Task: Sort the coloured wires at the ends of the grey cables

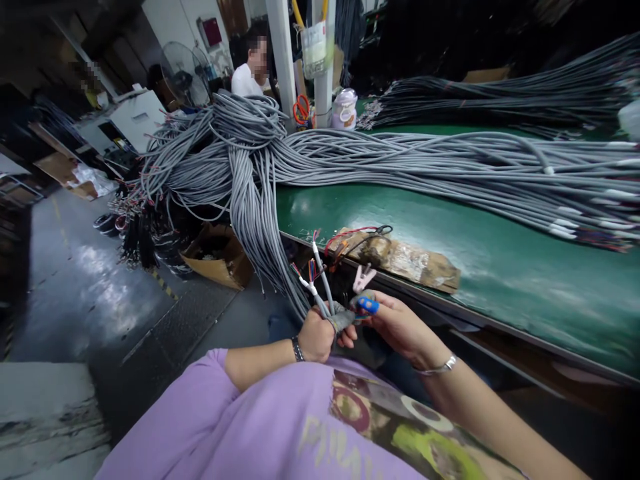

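Note:
My left hand (319, 337) is closed around a few grey cables (324, 293), whose upper ends stick up past the fist. White sleeves and thin red, green, blue and orange wires show at those ends. A worn grey cover wraps the left thumb. Close beside it, my right hand (400, 327) pinches, with a blue cover (369, 305) on one digit. A small bit of coloured wire (361, 319) shows at its fingertips, partly hidden by the fingers. Just beyond, a pale pink clip (364, 277) stands at the bench edge.
Long grey cables (400, 157) lie across the green bench (525, 293), and a looped bundle hangs over its left end. A taped cardboard strip (410, 260) lies along the front edge. A cardboard box (220, 260) sits on the floor. Another person (247, 77) is behind the bench.

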Demonstrator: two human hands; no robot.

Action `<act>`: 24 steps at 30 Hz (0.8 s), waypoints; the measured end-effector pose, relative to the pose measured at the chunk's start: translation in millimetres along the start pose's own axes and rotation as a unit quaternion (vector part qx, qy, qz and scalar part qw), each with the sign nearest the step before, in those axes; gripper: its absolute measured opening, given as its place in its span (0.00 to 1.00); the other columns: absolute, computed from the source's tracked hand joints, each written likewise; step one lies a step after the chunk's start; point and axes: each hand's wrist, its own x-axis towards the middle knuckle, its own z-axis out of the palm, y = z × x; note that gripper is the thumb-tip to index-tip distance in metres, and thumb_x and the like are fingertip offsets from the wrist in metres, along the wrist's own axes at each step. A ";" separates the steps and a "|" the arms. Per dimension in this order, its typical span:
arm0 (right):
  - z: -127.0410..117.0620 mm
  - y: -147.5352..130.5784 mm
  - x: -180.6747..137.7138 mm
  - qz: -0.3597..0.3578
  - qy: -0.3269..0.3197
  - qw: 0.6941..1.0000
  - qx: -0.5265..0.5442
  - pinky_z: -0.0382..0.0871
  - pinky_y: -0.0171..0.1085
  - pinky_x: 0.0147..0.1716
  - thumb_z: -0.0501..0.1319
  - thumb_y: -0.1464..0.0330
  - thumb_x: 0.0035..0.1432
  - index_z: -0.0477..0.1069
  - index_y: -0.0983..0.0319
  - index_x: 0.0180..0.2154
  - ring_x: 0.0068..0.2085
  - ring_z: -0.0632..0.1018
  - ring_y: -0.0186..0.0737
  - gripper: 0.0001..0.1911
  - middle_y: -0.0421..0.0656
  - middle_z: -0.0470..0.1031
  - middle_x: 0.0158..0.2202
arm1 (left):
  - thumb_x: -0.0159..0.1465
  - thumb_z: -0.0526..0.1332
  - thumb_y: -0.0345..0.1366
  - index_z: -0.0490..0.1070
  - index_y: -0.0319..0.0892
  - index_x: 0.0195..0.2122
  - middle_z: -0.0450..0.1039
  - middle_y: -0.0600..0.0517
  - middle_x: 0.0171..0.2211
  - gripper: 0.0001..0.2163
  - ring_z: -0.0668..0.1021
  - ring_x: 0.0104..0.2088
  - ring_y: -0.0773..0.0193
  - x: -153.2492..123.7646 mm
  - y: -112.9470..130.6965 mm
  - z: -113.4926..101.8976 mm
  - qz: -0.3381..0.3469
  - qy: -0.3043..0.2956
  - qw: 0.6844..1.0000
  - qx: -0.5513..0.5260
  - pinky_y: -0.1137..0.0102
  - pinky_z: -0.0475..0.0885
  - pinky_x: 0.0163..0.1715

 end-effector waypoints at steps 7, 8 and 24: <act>-8.1 -4.8 -2.1 0.006 0.032 0.993 -0.115 0.60 0.33 0.22 0.72 0.59 0.46 0.73 0.63 0.24 0.22 0.67 0.31 0.15 0.38 0.72 0.20 | 0.44 0.71 0.51 0.67 0.39 0.23 0.70 0.53 0.15 0.21 0.70 0.14 0.70 -2.6 0.1 -3.2 -0.042 -0.067 0.995 0.061 0.76 0.63 0.15; -7.9 -4.2 -2.2 0.008 0.034 0.993 -0.117 0.59 0.33 0.22 0.71 0.59 0.46 0.73 0.62 0.24 0.22 0.67 0.31 0.14 0.38 0.72 0.20 | 0.44 0.71 0.51 0.67 0.39 0.23 0.70 0.53 0.15 0.21 0.70 0.14 0.70 -2.5 0.4 -3.6 -0.043 -0.067 0.995 0.059 0.76 0.63 0.15; -4.1 -0.1 28.7 0.009 0.092 0.986 0.142 0.70 0.36 0.24 0.66 0.45 0.46 0.76 0.61 0.31 0.25 0.75 0.37 0.26 0.42 0.76 0.26 | 0.46 0.71 0.48 0.66 0.39 0.23 0.69 0.55 0.15 0.19 0.68 0.12 0.71 0.9 16.0 7.0 -0.001 0.003 0.997 -0.076 0.76 0.59 0.13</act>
